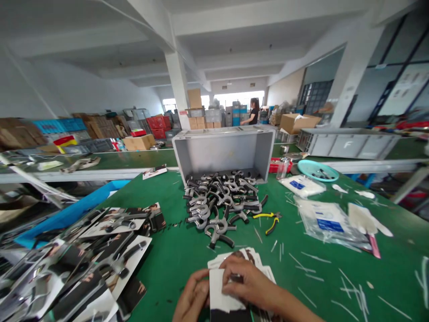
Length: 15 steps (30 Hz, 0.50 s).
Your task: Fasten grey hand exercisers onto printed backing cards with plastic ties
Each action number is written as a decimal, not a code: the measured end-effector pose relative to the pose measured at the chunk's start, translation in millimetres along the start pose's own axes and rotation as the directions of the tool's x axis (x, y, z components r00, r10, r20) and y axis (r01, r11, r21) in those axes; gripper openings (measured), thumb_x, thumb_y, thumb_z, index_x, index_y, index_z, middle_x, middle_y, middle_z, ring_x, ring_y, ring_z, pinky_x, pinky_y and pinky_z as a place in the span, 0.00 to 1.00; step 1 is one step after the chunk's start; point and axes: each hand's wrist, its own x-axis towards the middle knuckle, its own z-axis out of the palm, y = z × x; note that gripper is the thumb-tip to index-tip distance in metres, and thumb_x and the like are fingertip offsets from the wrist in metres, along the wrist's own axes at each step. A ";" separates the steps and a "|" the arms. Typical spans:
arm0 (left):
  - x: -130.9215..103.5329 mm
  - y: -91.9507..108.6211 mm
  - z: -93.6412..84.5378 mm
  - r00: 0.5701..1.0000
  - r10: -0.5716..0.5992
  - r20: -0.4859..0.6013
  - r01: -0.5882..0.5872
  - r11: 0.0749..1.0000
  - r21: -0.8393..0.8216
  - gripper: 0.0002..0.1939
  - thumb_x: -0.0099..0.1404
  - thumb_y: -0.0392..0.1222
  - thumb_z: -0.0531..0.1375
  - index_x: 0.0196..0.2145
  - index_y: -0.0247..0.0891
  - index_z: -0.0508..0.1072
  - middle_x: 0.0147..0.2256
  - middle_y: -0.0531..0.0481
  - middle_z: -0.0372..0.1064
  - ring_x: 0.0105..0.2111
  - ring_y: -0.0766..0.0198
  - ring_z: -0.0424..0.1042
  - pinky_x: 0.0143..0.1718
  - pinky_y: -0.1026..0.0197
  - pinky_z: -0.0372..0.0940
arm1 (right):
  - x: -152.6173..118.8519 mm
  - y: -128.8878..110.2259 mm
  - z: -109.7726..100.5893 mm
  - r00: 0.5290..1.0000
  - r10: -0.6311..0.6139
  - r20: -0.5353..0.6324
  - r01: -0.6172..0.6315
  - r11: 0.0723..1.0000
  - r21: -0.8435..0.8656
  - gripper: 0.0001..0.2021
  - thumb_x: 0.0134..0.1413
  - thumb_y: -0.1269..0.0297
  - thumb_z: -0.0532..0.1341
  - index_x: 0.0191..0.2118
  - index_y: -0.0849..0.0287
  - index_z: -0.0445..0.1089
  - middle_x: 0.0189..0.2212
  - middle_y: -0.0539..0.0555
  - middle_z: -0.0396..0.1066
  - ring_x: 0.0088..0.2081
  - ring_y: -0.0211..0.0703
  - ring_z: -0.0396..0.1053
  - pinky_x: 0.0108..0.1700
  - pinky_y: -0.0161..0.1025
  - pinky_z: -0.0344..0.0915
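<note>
1. Beyond the green counter (174, 268) is a large workroom with stacked boxes and a person (254, 112) standing far off.

2. On the near side of the counter, both hands are at a white card (217, 286) with a black lower part. The work in hand looks like handling or lining up this card.

3. The right hand (248, 281) comes in from the right, its fingers bent over the card's face. Something dark shows at the fingers, too hidden to name. Whether this grip pinches the card cannot be told.

4. The left hand (192, 297) is at the card's left edge, thumb and fingers close together; how firmly it grips is unclear.

5. The card lies between the two grips, with more cards (250, 255) just behind and to the right. Shifting it would seem to call for steady edges and a light touch.

6. Farther off, grey-and-black tools (219, 197) spill from a grey crate (221, 152), with yellow-handled pliers (264, 215) beside them. Similar tools on printed cards (134, 252) are heaped at the left.
</note>
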 end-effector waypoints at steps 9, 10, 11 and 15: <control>34.5 23.2 -8.7 0.943 -0.133 0.305 0.053 0.965 0.256 0.17 0.58 0.52 0.64 0.32 0.32 0.77 0.27 0.49 0.72 0.29 0.62 0.68 0.30 0.64 0.60 | -3.3 -12.0 -12.3 0.999 -0.039 -0.015 0.037 0.992 -0.118 0.05 0.57 0.61 0.65 0.34 0.55 0.74 0.44 0.52 0.72 0.50 0.44 0.65 0.55 0.43 0.57; 32.5 22.5 -10.2 0.962 -0.138 0.237 0.084 0.971 0.222 0.17 0.58 0.52 0.64 0.32 0.32 0.77 0.28 0.49 0.72 0.29 0.62 0.68 0.30 0.64 0.60 | -4.8 -11.6 -22.2 0.997 -0.036 -0.068 0.026 0.990 -0.136 0.05 0.59 0.61 0.63 0.34 0.55 0.74 0.45 0.53 0.72 0.51 0.45 0.65 0.56 0.44 0.57; 28.2 20.9 -12.2 0.979 -0.137 0.148 0.110 0.978 0.179 0.18 0.59 0.52 0.64 0.34 0.32 0.77 0.30 0.49 0.72 0.30 0.63 0.68 0.29 0.65 0.61 | -6.4 -9.0 -34.2 0.991 -0.020 -0.129 0.000 0.988 -0.154 0.07 0.61 0.60 0.61 0.35 0.55 0.74 0.46 0.54 0.72 0.51 0.45 0.65 0.57 0.45 0.57; -1.3 -0.9 -18.7 0.981 -0.193 -0.014 0.194 0.980 0.045 0.27 0.57 0.56 0.65 0.48 0.37 0.70 0.27 0.54 0.68 0.20 0.68 0.64 0.18 0.68 0.56 | -4.5 28.6 -84.5 0.956 0.130 -0.264 -0.229 0.894 -0.386 0.13 0.69 0.60 0.50 0.44 0.58 0.70 0.41 0.54 0.74 0.43 0.41 0.71 0.48 0.40 0.66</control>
